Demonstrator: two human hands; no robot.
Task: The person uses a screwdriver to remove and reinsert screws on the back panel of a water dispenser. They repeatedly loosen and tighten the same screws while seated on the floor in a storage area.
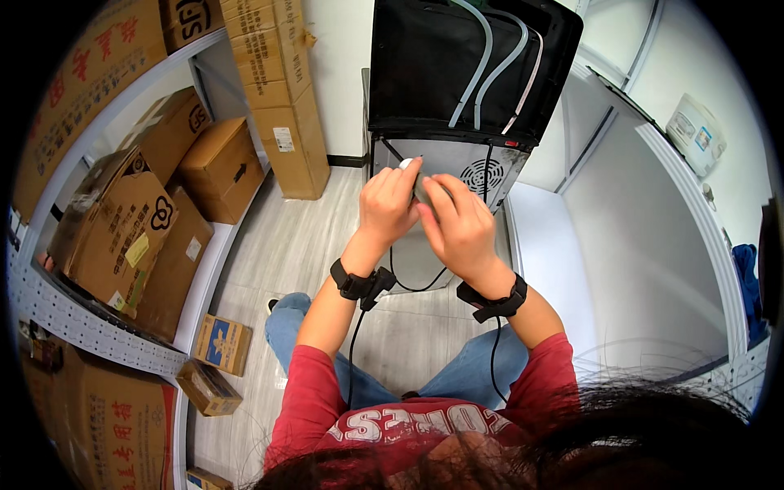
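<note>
Both hands are raised in front of a tall appliance with a black back panel (425,73) and a grey metal lower body (429,233). Between my fingers is a small grey thing (421,190) with a white piece at its upper left; its kind I cannot make out. My left hand (389,202) closes round its left side, thumb near the white piece. From the right, my right hand (459,222) pinches it with bent fingers. Pale hoses (487,61) run down the black panel. A black cable (425,287) loops below my hands against the grey body.
On the left stands a shelf holding cardboard boxes (219,167), with small boxes (222,345) by its lower edge. A tall carton (298,147) leans at the wall. To the right are a white ledge (543,253) and a translucent jug (694,135). Thin cables hang from my wrist straps.
</note>
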